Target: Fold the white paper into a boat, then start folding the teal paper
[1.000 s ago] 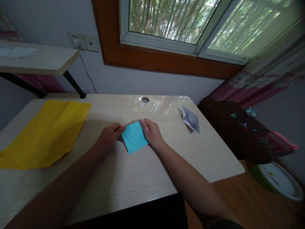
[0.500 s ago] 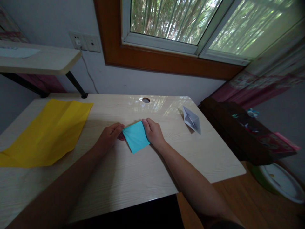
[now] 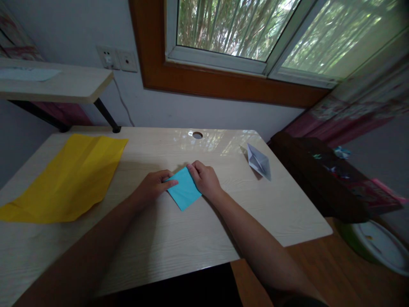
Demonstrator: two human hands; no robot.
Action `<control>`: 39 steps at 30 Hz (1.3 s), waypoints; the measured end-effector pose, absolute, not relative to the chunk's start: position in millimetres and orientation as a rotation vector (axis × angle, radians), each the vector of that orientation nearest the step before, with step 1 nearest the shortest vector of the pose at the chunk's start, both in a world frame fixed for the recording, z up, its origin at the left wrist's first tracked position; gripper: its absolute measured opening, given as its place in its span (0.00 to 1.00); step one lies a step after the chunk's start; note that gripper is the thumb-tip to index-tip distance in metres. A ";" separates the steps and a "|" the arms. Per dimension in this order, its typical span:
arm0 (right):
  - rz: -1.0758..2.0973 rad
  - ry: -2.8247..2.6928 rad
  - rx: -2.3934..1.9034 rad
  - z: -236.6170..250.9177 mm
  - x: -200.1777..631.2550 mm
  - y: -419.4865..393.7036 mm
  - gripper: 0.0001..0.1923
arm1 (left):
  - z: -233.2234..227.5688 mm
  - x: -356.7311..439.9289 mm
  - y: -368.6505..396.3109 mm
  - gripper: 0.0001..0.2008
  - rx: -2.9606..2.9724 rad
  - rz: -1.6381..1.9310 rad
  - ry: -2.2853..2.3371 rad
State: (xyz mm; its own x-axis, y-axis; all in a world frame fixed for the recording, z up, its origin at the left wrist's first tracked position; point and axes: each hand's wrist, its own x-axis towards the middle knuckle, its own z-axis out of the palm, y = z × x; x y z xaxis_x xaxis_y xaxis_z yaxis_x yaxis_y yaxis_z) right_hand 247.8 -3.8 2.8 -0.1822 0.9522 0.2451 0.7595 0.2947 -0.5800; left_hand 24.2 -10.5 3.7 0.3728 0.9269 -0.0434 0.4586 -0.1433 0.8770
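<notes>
A folded piece of turquoise paper (image 3: 185, 192), roughly square, is held between both hands just over the desk, one corner pointing toward me. On its left corner, my left hand (image 3: 156, 184) is closed, the thumb lying flat across the top face and the other fingers partly hidden behind. My right hand (image 3: 204, 179) grips the upper right edge, thumb on top and fingers curled beneath. A folded white paper boat (image 3: 259, 161) lies on the desk to the right of the hands.
A large yellow paper sheet (image 3: 73, 179) covers the left part of the wooden desk (image 3: 179, 247). A raised shelf (image 3: 79, 85) on black legs stands at the back left. There is a round cable hole (image 3: 197, 135) near the back edge. A round basin (image 3: 380, 245) sits on the floor at right.
My left thumb has slid from the paper's corner onto its top face. The paper has turned slightly and shifted a little toward me. My right hand keeps its grip.
</notes>
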 end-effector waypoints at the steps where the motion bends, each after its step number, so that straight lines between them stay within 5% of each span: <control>1: 0.455 -1.997 -1.517 2.7 248.9 -3.2 0.19 | 4.0 24.9 -10.6 0.13 1.737 0.669 1.230; 18: 0.469 -1.540 -1.587 1.1 282.0 9.8 0.25 | 1.5 14.4 -3.3 0.16 1.336 1.035 1.327; 23: 0.924 -1.491 -1.350 -4.4 257.4 1.1 0.24 | 4.4 16.0 -5.1 0.17 1.297 1.101 1.386; 32: 1.056 -1.640 -1.236 -11.7 247.9 2.8 0.20 | 4.7 18.7 -6.7 0.23 1.279 1.043 1.322; 39: 1.052 -1.451 -1.238 -15.1 251.1 5.0 0.18 | 5.2 14.9 -11.1 0.17 1.395 0.839 1.168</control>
